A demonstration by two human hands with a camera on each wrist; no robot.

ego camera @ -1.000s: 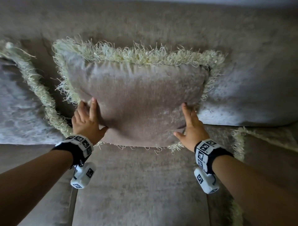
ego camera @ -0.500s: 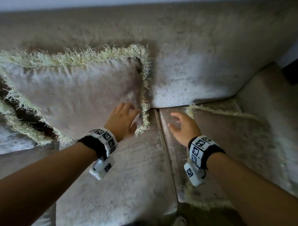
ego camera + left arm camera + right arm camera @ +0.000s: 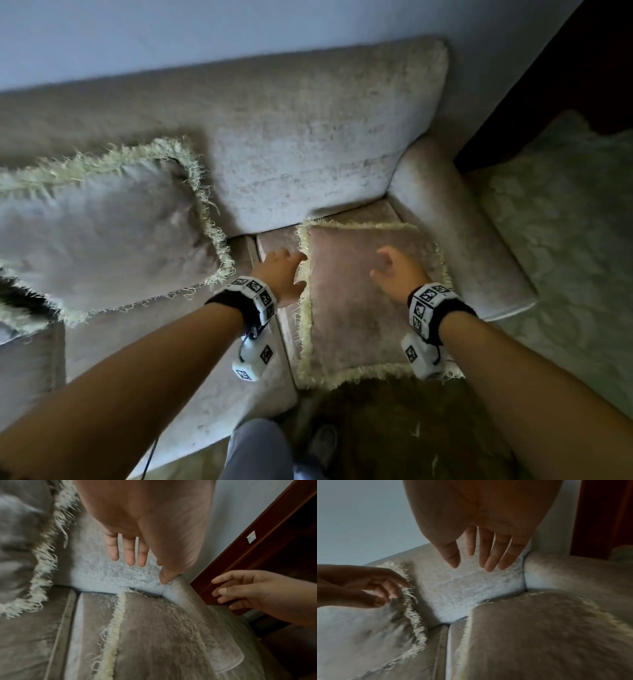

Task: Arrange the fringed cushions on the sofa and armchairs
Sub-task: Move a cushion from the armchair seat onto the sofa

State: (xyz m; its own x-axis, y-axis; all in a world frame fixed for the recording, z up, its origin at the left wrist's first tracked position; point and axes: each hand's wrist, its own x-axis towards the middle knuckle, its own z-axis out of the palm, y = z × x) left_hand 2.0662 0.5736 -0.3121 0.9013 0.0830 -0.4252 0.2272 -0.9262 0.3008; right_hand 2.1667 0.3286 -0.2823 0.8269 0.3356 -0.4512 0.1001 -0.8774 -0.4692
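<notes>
A taupe cushion with pale fringe [image 3: 363, 308] [image 3: 163, 635] [image 3: 547, 635] lies flat on the right end seat of the sofa [image 3: 308, 144]. My left hand [image 3: 282, 274] [image 3: 133, 553] hovers at that cushion's left fringe, fingers straight, holding nothing. Over the cushion's middle hangs my right hand [image 3: 394, 270] [image 3: 481, 555], fingers spread and empty. A second fringed cushion [image 3: 102, 233] [image 3: 359, 628] leans upright against the sofa back to the left. The corner of a third fringed cushion [image 3: 17, 308] shows at the far left edge.
The sofa's right armrest [image 3: 462, 233] borders the flat cushion. A dark wooden door frame [image 3: 548, 85] [image 3: 248, 561] stands right of the sofa. A pale patterned rug [image 3: 565, 257] covers the floor to the right. My trouser leg [image 3: 257, 448] shows at the sofa's front edge.
Both hands have let go of the upright cushion and moved right, over the cushion lying flat on the end seat. The view has swung right with them.
</notes>
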